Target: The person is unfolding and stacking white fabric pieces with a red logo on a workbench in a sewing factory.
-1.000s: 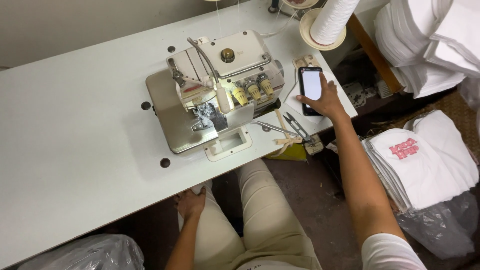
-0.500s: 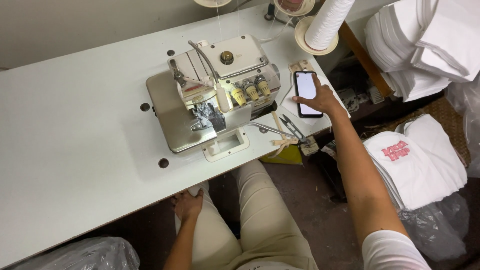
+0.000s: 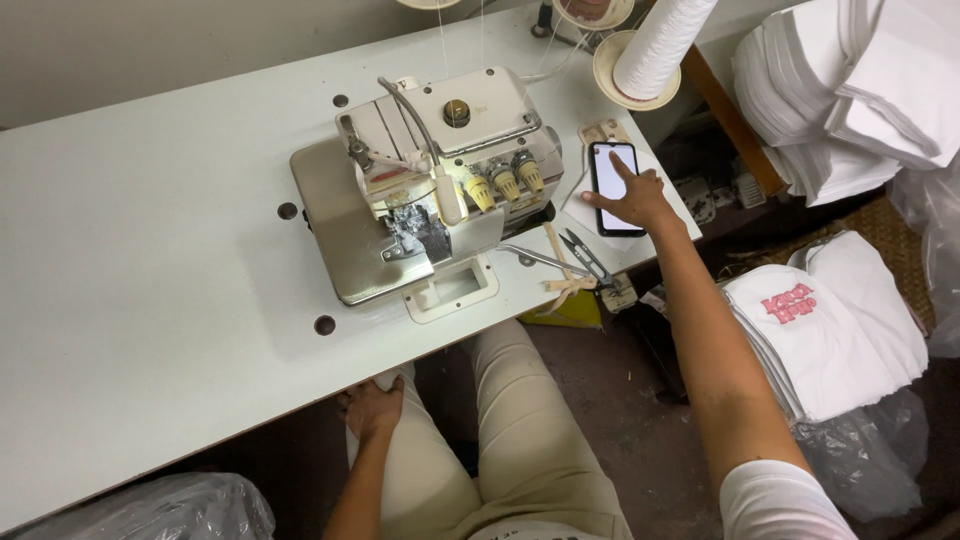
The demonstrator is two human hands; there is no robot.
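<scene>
The right hand lies open on a phone that rests flat near the right edge of the white worktop, index finger stretched onto the lit screen; it grips nothing. A light tap with that fingertip alone seems best, palm kept off the glass so nothing else registers. Just nearer the body from this hand lie small thread snips, and beyond it stands a cone of white thread. The left hand rests loosely on the thigh below the worktop, empty.
</scene>
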